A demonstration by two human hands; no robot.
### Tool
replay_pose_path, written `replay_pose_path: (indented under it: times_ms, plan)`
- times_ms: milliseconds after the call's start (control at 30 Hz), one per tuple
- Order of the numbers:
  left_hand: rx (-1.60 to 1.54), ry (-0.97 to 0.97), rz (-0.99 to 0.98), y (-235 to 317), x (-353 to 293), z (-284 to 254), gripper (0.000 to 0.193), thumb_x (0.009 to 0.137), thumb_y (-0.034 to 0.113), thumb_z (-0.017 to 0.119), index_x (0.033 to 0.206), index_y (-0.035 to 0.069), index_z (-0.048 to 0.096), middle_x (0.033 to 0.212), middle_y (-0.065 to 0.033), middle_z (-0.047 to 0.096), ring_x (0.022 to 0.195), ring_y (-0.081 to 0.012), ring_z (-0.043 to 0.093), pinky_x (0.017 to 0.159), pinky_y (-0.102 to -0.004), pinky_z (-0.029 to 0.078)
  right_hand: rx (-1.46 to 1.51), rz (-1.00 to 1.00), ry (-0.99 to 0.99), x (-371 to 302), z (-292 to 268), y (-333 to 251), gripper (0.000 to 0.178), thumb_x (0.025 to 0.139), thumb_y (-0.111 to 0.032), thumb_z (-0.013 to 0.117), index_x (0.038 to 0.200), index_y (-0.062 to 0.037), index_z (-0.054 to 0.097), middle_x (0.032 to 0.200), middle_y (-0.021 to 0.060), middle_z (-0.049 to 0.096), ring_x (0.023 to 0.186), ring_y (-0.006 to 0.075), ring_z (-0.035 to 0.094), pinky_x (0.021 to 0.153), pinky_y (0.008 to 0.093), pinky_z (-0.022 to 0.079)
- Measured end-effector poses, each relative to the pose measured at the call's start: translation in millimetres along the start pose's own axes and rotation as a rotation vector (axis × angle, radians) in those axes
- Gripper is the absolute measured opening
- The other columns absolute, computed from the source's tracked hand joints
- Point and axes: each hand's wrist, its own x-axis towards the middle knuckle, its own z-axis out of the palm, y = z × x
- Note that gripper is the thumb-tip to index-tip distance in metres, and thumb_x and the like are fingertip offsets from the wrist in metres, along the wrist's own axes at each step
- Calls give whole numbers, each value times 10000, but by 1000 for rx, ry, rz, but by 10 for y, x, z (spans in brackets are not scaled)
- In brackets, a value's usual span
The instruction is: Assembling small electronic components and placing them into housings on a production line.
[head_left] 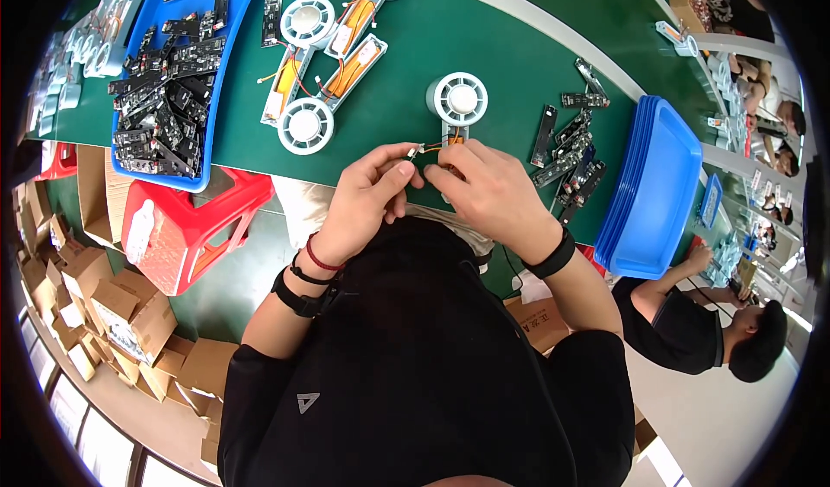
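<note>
In front of me, at the table's near edge, lies a pale-blue handheld fan (461,98) with a round grille and an opened handle. Thin coloured wires (431,148) run from the handle toward my left hand. My left hand (374,195) is closed, thumb and forefinger pinching a small wire connector (416,151). My right hand (486,189) is closed over the fan's handle, its fingertips by the wires; they hide what they hold. To the left lie several similar opened fans (305,125) with yellow batteries (350,73) in their handles.
A blue tray (206,132) heaped with black circuit boards (164,111) stands left. More boards (571,148) lie loose at right, beside stacked blue trays (661,184). A red stool (177,227) and cardboard boxes (130,310) are below left. Another person (692,323) sits at right.
</note>
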Motion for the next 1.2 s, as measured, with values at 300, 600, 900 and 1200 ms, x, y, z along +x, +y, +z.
replay_pose_path:
  times_ms: [300, 600, 900, 1200]
  plan:
    - [803, 204, 643, -44, 3, 83, 332, 985, 102, 681, 1315, 70, 667, 1134, -91, 702, 1098, -243, 628, 972, -363, 445, 324, 273, 314, 65, 38, 33, 130, 854, -79, 820, 955, -30, 755, 894, 62, 660, 702, 230, 666, 609, 332, 539]
    - [860, 122, 708, 20, 69, 1, 329, 955, 90, 699, 1283, 90, 691, 1196, -70, 709, 1146, -263, 609, 1008, -383, 409, 369, 207, 216, 96, -61, 64, 113, 876, -49, 780, 978, -29, 737, 948, 66, 665, 743, 237, 677, 646, 341, 549]
    - [881, 142, 779, 9, 71, 22, 347, 903, 62, 740, 1248, 88, 713, 1191, -69, 712, 1104, -266, 625, 988, -378, 418, 174, 67, 147, 130, -95, 95, 142, 828, -31, 773, 960, -27, 719, 962, 72, 669, 777, 252, 682, 676, 355, 564]
    - [883, 206, 874, -43, 95, 57, 364, 851, 44, 772, 1208, 107, 738, 1140, -40, 709, 1041, -242, 640, 921, -370, 436, 298, 51, 170, 143, -130, 148, 112, 829, -2, 758, 935, -12, 723, 920, 80, 668, 744, 245, 679, 655, 345, 562]
